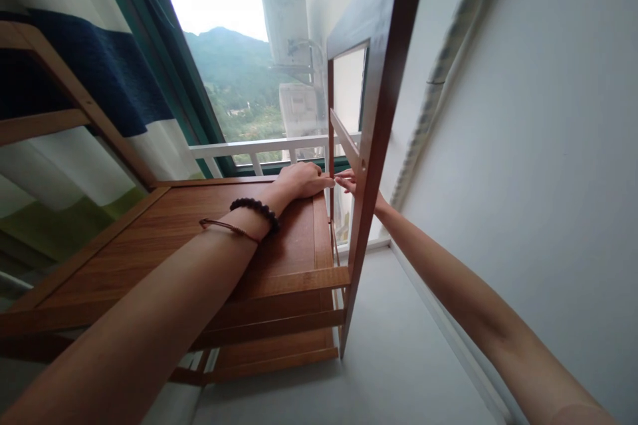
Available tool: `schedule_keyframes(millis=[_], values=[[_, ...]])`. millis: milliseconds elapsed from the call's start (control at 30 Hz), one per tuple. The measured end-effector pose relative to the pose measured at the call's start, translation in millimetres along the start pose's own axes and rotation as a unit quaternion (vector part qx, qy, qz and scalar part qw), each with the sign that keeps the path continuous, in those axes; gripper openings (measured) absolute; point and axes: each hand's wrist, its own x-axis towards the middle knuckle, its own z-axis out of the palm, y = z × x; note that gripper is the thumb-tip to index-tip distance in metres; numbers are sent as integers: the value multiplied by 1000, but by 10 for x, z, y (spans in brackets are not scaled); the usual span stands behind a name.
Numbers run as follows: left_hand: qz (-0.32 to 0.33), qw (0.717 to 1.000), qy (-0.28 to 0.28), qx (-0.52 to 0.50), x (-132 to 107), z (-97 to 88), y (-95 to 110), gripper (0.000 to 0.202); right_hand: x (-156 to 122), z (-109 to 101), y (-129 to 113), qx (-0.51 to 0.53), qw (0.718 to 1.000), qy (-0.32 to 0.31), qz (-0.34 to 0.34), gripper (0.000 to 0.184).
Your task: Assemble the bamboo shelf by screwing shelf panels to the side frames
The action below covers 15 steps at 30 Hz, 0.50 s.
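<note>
My left hand (301, 179) lies over the back right corner of a brown wooden shelf board (124, 239). Its fingers are bent, with one digit reaching to the rear post of the upright wooden side frame (381, 80). Whatever is between those fingers is hidden. From the outer side, my right hand (347, 180) comes around the frame, its fingertips close together at the same rear post, facing the left fingertips. The front post covers part of the right hand and wrist, and any small thing in its fingers cannot be made out.
Lower wooden shelves (279, 348) sit beneath the board. Another wooden side frame (94, 113) rises at left before a striped curtain (100, 66). A white wall (538, 146) stands close on the right. Behind are a white railing (269, 145) and a window with a hill beyond.
</note>
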Motion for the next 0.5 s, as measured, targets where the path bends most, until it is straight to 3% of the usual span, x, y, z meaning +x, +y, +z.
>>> schedule_keyframes(millis=[200,367,500], values=[[-6,1000,2,20,-32,-5,16,51,-254,-66,-199,54,997,-47,3,40],[3,1000,-10,26,-108,-76,41,50,-411,-75,-346,80,995,-59,-14,33],[20,999,0,-29,-113,-85,5,47,-423,-46,-438,107,992,-65,-12,26]])
